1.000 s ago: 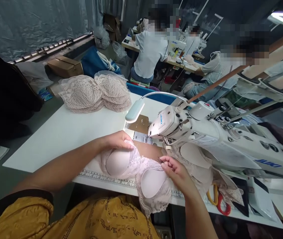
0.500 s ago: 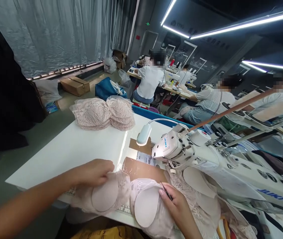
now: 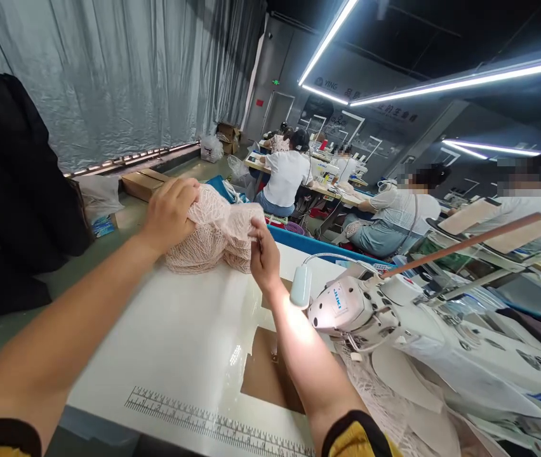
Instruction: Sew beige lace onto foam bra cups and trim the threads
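Note:
A pale pink lace bra (image 3: 209, 204) is stretched between my hands, on or just over a stack of matching lace bras (image 3: 199, 251) at the far side of the table. My left hand (image 3: 170, 214) grips its left cup, fingers curled over the edge. At the opposite cup, my right hand (image 3: 265, 255) is closed with its fingertips on the lace. Whether that hand still has the thin dark tool in it, I cannot see. Both forearms reach forward over the white table (image 3: 170, 343).
A white JUKI sewing machine (image 3: 347, 304) with a small lamp (image 3: 301, 285) stands right of my right forearm. More lace pieces (image 3: 394, 393) lie under it. A printed ruler (image 3: 213, 425) runs along the near edge. Several people sit at machines beyond.
Both hands have moved from the near edge forward to the stack, carrying the bra. Its cups, earlier with their smooth inner side up, now show lace. The dark tool is no longer visible.

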The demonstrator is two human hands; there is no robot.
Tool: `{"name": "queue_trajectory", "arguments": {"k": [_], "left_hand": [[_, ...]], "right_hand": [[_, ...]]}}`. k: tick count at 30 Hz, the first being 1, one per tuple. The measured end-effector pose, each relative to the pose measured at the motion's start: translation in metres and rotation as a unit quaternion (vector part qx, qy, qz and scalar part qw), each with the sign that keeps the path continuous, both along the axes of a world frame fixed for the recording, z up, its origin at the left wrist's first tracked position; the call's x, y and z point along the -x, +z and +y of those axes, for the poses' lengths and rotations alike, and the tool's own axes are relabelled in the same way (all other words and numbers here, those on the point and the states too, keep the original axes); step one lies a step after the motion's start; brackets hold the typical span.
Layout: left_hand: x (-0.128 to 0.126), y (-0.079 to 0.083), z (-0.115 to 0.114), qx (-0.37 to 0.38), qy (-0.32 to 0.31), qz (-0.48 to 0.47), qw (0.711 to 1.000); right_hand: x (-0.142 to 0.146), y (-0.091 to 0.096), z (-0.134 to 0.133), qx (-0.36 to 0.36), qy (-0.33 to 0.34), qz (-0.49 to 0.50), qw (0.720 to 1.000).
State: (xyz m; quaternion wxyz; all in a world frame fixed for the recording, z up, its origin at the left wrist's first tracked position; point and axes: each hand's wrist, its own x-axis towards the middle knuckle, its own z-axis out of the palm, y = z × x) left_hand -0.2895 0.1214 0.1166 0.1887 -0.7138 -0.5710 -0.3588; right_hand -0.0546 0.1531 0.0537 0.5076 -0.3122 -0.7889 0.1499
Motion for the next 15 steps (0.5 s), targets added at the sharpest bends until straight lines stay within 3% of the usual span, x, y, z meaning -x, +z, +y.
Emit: {"name": "queue_trajectory", "arguments": {"k": [3, 4, 6, 9, 15], "left_hand": [[0.002, -0.030, 0.026, 0.143, -0.044, 0.011, 0.989], [0.001, -0.044, 0.030, 0.210, -0.064, 0.016, 0.975], [-0.002, -0.067, 0.035, 0.271, -0.077, 0.014, 0.959], [-0.007, -0.079, 0.033, 0.262, -0.066, 0.012, 0.963], [-0.018, -0.061, 0.002, 0.195, -0.057, 0.065, 0.977]], "right_hand": [[-0.004, -0.016, 0.034, 0.091, -0.038, -0.089, 0.991], [-0.008, -0.025, 0.039, 0.110, -0.047, -0.103, 0.987], [-0.018, -0.043, 0.034, 0.125, -0.058, -0.115, 0.984], [-0.041, -0.061, -0.001, 0.122, -0.056, -0.124, 0.983], [-0.125, -0.058, -0.123, 0.133, 0.013, -0.276, 0.952]]}}
